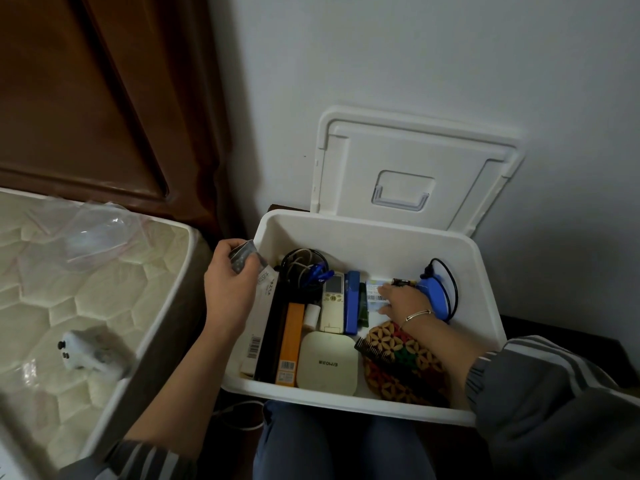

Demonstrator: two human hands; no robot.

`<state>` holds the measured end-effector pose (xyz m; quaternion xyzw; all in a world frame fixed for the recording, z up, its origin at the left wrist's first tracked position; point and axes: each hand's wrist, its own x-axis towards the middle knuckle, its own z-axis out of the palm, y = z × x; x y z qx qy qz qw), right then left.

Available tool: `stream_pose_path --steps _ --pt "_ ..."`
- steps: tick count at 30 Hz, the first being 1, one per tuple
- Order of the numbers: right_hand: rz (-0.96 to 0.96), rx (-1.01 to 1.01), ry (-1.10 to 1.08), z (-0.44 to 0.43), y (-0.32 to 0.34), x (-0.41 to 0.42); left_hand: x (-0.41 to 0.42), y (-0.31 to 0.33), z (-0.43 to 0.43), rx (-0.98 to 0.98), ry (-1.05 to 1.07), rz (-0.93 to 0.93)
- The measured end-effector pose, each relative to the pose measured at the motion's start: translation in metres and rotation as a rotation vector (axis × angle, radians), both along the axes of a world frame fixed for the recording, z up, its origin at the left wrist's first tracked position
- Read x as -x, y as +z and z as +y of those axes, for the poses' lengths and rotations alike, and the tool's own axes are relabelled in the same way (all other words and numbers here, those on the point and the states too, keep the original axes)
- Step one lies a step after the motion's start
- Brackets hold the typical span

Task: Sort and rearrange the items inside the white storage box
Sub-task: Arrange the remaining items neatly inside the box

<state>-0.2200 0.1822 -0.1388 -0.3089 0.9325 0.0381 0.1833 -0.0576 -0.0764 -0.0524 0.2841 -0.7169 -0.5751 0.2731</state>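
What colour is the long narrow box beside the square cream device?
Orange, clearest in the head view.

Dim, bluish indoor light; wide-angle edges bend and blur.

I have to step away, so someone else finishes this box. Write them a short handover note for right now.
Left hand: holds a small dark packet over the white storage box left rim.
Right hand: inside, resting on a small labelled box beside the blue device.
Done: long boxes, remote and stapler lie side by side.
Left: place the packet, settle the right side; lid leans on the wall.
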Motion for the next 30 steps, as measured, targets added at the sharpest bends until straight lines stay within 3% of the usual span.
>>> stream_pose_path --steps 5,8,11,13,17,20,25,30 --pt "0.079 0.145 -0.068 0.009 0.033 -0.006 -0.001 0.001 0.0 -0.002 -0.004 -0.005" --pt "0.275 0.39 -0.185 0.033 0.066 -0.013 -0.002 0.004 0.002 -0.036 0.006 0.0" --pt "0.43 0.493 -0.304 0.063 0.094 -0.021 -0.003 0.01 0.004 -0.055 0.035 -0.011" --pt "0.395 0.517 -0.382 0.079 0.1 -0.025 -0.005 0.019 0.011 -0.048 0.012 -0.006" --pt "0.114 0.551 -0.569 0.093 0.097 -0.029 0.002 0.042 0.046 -0.063 -0.218 0.04" --pt "-0.025 0.622 -0.647 0.091 0.096 -0.026 0.017 0.048 0.079 -0.138 -0.419 -0.117" --pt "0.003 0.642 -0.698 0.088 0.093 -0.025 0.043 0.024 0.113 -0.276 -0.632 -0.578" --pt "0.079 0.578 -0.722 0.088 0.09 -0.026 0.066 -0.002 0.131 -0.3 -0.662 -0.681"
